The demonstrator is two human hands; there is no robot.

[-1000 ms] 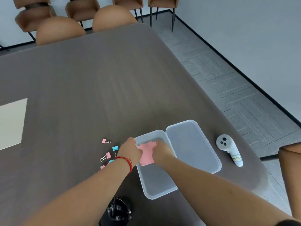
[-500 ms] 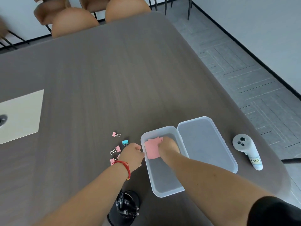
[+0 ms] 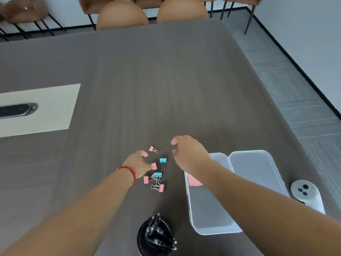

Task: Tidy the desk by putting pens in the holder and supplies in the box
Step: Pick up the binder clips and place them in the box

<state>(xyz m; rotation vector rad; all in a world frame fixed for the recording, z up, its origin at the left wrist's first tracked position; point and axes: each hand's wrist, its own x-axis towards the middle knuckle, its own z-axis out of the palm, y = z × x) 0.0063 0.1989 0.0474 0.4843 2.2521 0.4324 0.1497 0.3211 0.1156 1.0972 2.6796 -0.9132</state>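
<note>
Both hands empty, left hand and right hand fingers spread over binder clips scattered on desk left of box; clips likely light, rigid, slippery, best pinched by their coloured bodies

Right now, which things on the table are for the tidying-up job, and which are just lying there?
For the job:
- binder clips, pink and blue, loose on the table
- clear box, pink notes inside
- box lid beside it
- black pen holder with pens
- left hand and right hand, both open

Just lying about:
- white controller
- pale table panel
- chairs
</note>
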